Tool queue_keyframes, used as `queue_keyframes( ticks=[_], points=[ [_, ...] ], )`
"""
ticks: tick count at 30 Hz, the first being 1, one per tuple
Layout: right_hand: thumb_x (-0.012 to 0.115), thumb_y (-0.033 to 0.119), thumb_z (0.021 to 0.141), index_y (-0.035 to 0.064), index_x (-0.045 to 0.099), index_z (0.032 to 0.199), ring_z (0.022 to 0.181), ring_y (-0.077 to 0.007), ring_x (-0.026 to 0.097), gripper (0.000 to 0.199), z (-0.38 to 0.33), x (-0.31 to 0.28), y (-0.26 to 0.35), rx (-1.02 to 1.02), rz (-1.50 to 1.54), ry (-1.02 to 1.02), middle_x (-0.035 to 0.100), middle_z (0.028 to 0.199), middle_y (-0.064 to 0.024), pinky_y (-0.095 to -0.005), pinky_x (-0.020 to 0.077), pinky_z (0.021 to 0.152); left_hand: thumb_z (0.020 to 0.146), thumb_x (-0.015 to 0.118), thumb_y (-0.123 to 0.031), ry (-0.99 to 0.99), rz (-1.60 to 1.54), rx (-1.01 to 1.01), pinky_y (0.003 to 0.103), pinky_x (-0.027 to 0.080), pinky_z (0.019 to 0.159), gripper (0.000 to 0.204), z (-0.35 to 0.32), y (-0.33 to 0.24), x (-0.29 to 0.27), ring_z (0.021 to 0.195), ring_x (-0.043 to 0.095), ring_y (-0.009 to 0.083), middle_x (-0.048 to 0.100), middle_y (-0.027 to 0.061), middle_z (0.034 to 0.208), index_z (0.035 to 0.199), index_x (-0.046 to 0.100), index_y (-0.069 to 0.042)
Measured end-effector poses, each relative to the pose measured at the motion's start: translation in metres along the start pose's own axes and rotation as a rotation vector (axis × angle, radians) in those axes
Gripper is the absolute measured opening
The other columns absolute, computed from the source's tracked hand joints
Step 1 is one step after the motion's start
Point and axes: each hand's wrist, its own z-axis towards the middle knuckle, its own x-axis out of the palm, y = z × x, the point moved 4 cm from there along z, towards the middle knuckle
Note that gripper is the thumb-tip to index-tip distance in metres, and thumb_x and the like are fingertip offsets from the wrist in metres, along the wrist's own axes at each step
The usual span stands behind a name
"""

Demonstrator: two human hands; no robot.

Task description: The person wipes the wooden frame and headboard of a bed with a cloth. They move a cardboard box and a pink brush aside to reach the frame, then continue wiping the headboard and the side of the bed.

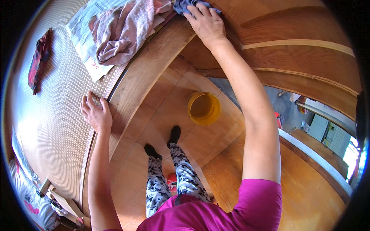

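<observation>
At the top of the head view my right hand [206, 25] presses a dark blue cloth [189, 5] onto the wooden frame, fingers bent over it. My left hand [97, 113] rests with fingers spread on the woven mat [61, 111], close to the wooden edge board [148, 73]; nothing is in it. Between the hands, a crumpled pinkish-grey towel [121, 34] lies on a printed plastic bag [83, 30]. Farther left on the mat is a dark red patterned cloth [39, 61].
A yellow bucket [204, 109] stands on the tiled floor [158, 107] ahead of my feet. Curved wooden panels [300, 54] rise at the right, beside a doorway [293, 111] into another room. An open wooden door [300, 173] is at lower right. Boxes [63, 204] and bedding sit lower left.
</observation>
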Motion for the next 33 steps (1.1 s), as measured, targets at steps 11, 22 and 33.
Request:
queue_keyframes(
  ticks=[11, 22, 33],
  points=[
    [0.062, 0.016, 0.083, 0.0195, 0.071, 0.111, 0.113, -0.0221, 0.053, 0.030, -0.205, -0.030, -0.019, 0.038, 0.123, 0.452, 0.059, 0.117, 0.0001, -0.0347, 0.0471, 0.092, 0.096, 0.056, -0.044, -0.010, 0.038, -0.043, 0.053, 0.030, 0.116, 0.062, -0.003, 0.001, -0.007, 0.146, 0.030, 0.0381, 0.036, 0.0142, 0.156, 0.151, 0.042, -0.020],
    [0.061, 0.018, 0.084, 0.0235, 0.067, 0.117, 0.109, -0.0190, 0.052, 0.034, 0.009, 0.000, -0.013, -0.086, 0.018, -0.079, 0.057, 0.119, 0.0024, -0.0326, 0.0485, 0.085, 0.096, 0.057, -0.041, 0.002, 0.004, -0.066, 0.052, 0.030, 0.116, 0.061, 0.000, 0.003, -0.015, 0.145, 0.030, 0.0381, 0.037, 0.0146, 0.155, 0.150, 0.043, -0.019],
    [0.062, 0.018, 0.083, 0.0166, 0.069, 0.109, 0.099, -0.0225, 0.055, 0.027, -0.073, -0.025, 0.001, -0.118, 0.058, 0.062, 0.059, 0.112, -0.0019, -0.0356, 0.0484, 0.082, 0.094, 0.056, -0.041, 0.014, 0.034, -0.083, 0.052, 0.024, 0.120, 0.060, -0.001, -0.001, -0.019, 0.148, 0.025, 0.0378, 0.037, 0.0154, 0.155, 0.149, 0.043, -0.019]
  ],
)
